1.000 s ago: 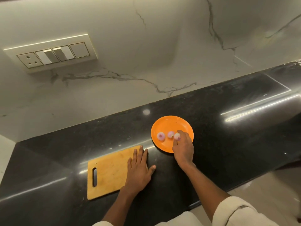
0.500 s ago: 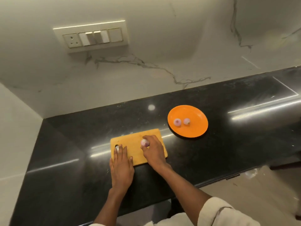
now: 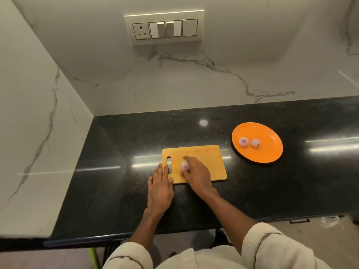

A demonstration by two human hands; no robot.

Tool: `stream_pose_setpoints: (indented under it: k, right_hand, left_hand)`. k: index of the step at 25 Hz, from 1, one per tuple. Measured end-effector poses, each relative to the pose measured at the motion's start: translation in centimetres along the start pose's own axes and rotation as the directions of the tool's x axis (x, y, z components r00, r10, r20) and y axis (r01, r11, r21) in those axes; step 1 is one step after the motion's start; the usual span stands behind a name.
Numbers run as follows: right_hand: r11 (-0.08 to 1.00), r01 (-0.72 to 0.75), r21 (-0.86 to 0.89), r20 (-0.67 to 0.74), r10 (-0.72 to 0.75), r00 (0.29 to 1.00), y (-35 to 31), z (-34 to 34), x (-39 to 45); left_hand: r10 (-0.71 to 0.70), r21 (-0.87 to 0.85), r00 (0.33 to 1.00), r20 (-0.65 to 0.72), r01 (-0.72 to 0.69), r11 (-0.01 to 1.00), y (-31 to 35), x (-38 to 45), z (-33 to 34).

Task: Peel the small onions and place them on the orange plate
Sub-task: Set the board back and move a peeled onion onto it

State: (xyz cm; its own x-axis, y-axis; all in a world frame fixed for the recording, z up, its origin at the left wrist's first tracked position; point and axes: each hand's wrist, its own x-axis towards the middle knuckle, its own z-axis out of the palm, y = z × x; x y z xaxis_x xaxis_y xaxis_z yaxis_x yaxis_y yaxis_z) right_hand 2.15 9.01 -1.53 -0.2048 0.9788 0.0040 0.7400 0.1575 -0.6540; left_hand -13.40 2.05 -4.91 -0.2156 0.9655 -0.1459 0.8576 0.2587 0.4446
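Dim, warm indoor light from above — streaky glare and one round hotspot on the glossy black surface (image 3: 252, 191). Wide-angle bend at edges; marble wall (image 3: 213, 74) softly shadowed, slight overall softness.

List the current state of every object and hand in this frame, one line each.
Orange plate: flat on the counter, holding two onions.
Two peeled onions: side by side on the plate.
Third onion: on the cutting board, pinched by the right hand.
Cutting board: flat on the counter.
Right hand: fingers curled round the third onion.
Left hand: flat, fingertips at the board's handle end.
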Motion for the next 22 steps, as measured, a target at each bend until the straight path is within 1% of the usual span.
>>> stream_pose_setpoints:
  k: [2,4,5,6,7,9,11,14,15,16,18,20,21,22]
  right_hand:
    - [1.000,0.006,0.025,0.057,-0.008,0.998,0.4,-0.4,0.3]
    - [0.998,0.036,0.057,0.117,-0.043,0.992,1.1,-1.3,0.6]
    - [0.996,0.053,0.073,0.117,-0.061,0.991,1.7,-2.0,0.7]
    - [0.994,0.059,0.087,0.084,-0.066,0.994,2.5,-2.9,0.8]
    - [0.995,0.050,0.091,0.014,-0.052,0.999,3.5,-3.8,1.0]
    - [0.997,-0.018,0.079,-0.183,0.033,0.983,5.9,-6.2,1.5]
    - [0.989,-0.112,0.101,-0.332,0.139,0.933,8.2,-8.8,2.2]
    - [0.968,-0.216,0.125,-0.430,0.249,0.868,11.5,-12.6,3.5]
    - [0.962,-0.253,0.104,-0.425,0.273,0.863,12.6,-13.6,4.0]
    - [0.950,-0.303,0.074,-0.388,0.308,0.869,13.9,-14.5,4.6]
    - [0.914,-0.406,-0.001,-0.256,0.392,0.884,16.2,-15.9,5.9]
    - [0.905,-0.422,-0.049,-0.147,0.412,0.899,17.8,-16.2,6.7]
    - [0.912,-0.407,-0.052,-0.147,0.396,0.906,18.6,-16.2,7.0]
    - [0.920,-0.390,-0.044,-0.179,0.376,0.909,19.3,-16.2,7.1]
  left_hand:
    - [-0.002,-0.035,0.998,-0.069,0.000,0.999,1.1,0.1,-0.2]
    - [0.032,-0.083,0.990,-0.135,-0.044,0.996,2.4,0.8,-0.5]
    - [0.057,-0.100,0.985,-0.164,-0.074,0.992,3.2,1.3,-0.6]
    - [0.080,-0.112,0.979,-0.189,-0.102,0.988,3.9,1.9,-0.6]
    - [0.102,-0.119,0.974,-0.201,-0.127,0.985,4.8,2.5,-0.7]
    - [0.181,-0.086,0.965,-0.191,-0.201,0.976,7.5,4.1,-0.4]
    - [0.289,-0.022,0.951,-0.113,-0.293,0.956,10.9,5.6,0.2]
    - [0.400,0.077,0.914,0.059,-0.404,0.911,15.8,8.1,2.0]
    - [0.422,0.122,0.900,0.110,-0.433,0.893,17.0,8.7,2.8]
    - [0.431,0.165,0.887,0.163,-0.455,0.875,18.0,9.2,3.7]
    - [0.405,0.233,0.879,0.252,-0.461,0.856,19.3,9.8,5.4]
    - [0.360,0.255,0.892,0.275,-0.428,0.867,19.5,10.0,6.3]
    - [0.349,0.250,0.897,0.272,-0.416,0.874,19.5,10.2,6.6]
    - [0.348,0.239,0.898,0.267,-0.412,0.879,19.4,10.4,6.7]
